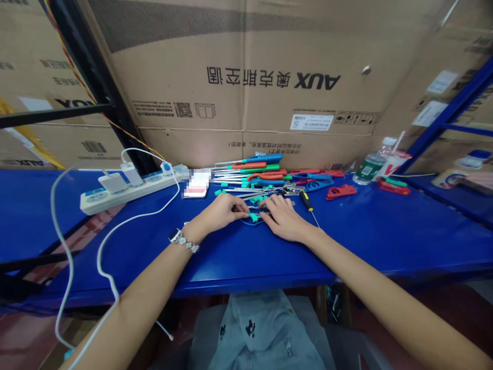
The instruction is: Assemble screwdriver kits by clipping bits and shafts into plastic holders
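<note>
My left hand (223, 211) is closed, thumb and forefinger pinching the left end of a small teal-green plastic piece (254, 218) low over the table. Opposite it, my right hand (284, 217) has its fingers curled down and thumb tucked in at the piece's right side; what lies under those fingers is hidden. A thin blue loop (250, 223) shows below the piece. Just beyond both hands lie thin metal rods with green ends (246, 194). A yellow-and-black screwdriver (307, 201) rests right of my right hand.
Behind the rods is a pile of blue, orange and green handles (265, 167). Red plastic parts (341, 191), a water bottle (370, 168) and a paper cup (396, 162) stand right. A power strip (90, 204) with white cables lies left. Cardboard boxes (246, 103) wall the back.
</note>
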`<action>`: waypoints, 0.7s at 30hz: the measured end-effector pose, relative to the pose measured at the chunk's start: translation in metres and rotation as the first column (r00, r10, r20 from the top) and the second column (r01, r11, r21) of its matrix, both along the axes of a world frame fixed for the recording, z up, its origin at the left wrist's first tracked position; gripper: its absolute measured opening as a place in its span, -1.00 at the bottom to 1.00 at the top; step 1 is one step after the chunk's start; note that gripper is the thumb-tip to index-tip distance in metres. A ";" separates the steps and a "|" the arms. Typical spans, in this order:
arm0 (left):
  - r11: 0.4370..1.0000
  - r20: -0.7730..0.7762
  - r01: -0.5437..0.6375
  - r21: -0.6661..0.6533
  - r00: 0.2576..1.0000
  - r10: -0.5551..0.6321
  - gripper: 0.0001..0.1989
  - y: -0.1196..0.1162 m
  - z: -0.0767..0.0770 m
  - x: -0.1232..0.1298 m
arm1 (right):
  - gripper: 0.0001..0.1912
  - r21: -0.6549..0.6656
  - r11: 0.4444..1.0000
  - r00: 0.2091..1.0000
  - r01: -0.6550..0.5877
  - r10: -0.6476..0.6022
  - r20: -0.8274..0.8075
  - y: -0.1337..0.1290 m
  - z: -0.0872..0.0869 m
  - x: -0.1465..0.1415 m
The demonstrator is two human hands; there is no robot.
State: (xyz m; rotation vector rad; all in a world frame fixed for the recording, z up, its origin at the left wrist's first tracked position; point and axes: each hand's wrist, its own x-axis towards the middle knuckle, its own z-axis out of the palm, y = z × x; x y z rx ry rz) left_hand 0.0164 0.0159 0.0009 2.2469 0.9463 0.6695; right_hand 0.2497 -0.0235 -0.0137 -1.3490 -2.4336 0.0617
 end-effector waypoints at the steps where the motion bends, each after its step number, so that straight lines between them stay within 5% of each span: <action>1: 1.000 -0.003 0.001 0.003 1.000 -0.001 -0.95 0.000 0.000 0.000 | -0.78 0.036 0.999 1.000 0.010 -0.009 -0.024 -0.001 0.001 -0.002; 5: 0.998 -0.015 0.030 0.054 0.999 -0.029 -0.93 -0.001 0.001 -0.001 | -0.77 0.164 0.986 0.993 -0.013 0.031 -0.111 -0.007 0.005 -0.015; 10: 0.993 -0.038 0.045 0.110 0.998 -0.041 -0.89 0.000 0.001 -0.005 | -0.93 0.085 0.996 0.989 -0.024 0.035 -0.143 -0.010 0.003 -0.028; 14: 0.983 -0.084 0.012 0.181 0.996 0.004 -0.68 0.002 -0.001 -0.010 | -0.96 0.044 0.999 0.978 -0.008 0.017 -0.208 -0.008 0.000 -0.028; 21: 0.983 -0.137 0.101 0.152 0.987 -0.080 -0.83 0.003 0.001 -0.011 | -0.96 0.047 0.999 0.979 0.022 -0.012 -0.204 -0.008 -0.001 -0.028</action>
